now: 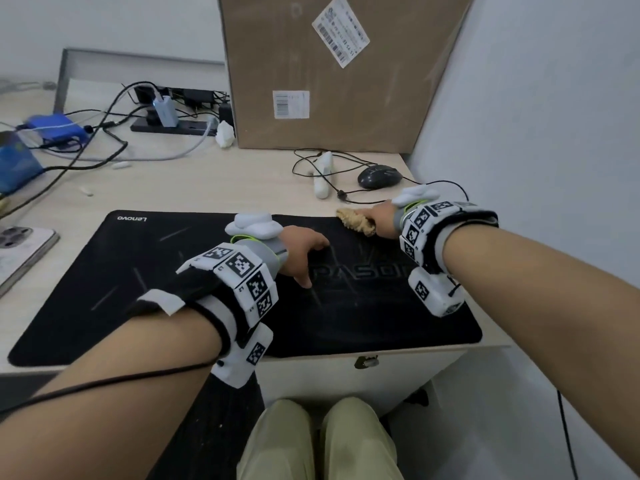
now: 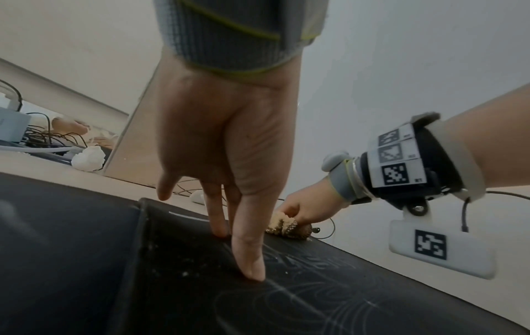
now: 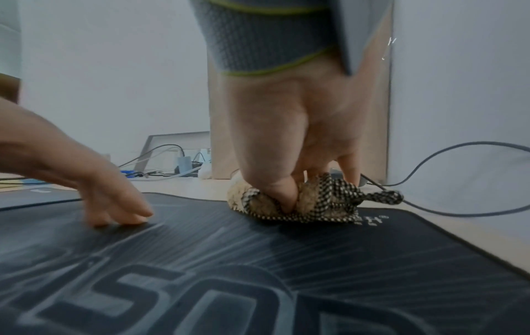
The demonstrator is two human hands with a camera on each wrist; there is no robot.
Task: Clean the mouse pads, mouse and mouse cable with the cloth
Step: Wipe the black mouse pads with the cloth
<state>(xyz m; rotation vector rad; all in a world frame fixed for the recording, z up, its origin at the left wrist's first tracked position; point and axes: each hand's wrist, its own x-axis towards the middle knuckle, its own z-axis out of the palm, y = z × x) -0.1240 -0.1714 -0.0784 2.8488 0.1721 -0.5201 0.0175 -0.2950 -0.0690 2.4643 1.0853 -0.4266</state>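
Observation:
Two black mouse pads lie on the desk: a wide Lenovo pad [image 1: 104, 271] on the left and a patterned pad [image 1: 363, 306] overlapping its right part. My left hand [image 1: 304, 251] presses straight fingertips [image 2: 249, 267] onto the patterned pad [image 2: 286, 294]. At that pad's far edge my right hand [image 1: 379, 220] grips a bunched beige and checked cloth [image 1: 353, 221], which rests on the pad [image 3: 258, 260]; the thumb digs into the cloth [image 3: 324, 199]. A black mouse [image 1: 379, 176] sits beyond the pads, its cable [image 1: 341, 194] looping over the desk.
A big cardboard box [image 1: 329, 81] stands behind the mouse, and a wall [image 1: 536, 168] closes the right side. A power strip with tangled cables [image 1: 166, 123] is at back left, a phone [image 1: 17, 251] at left. A white stick-shaped object [image 1: 323, 174] lies beside the mouse.

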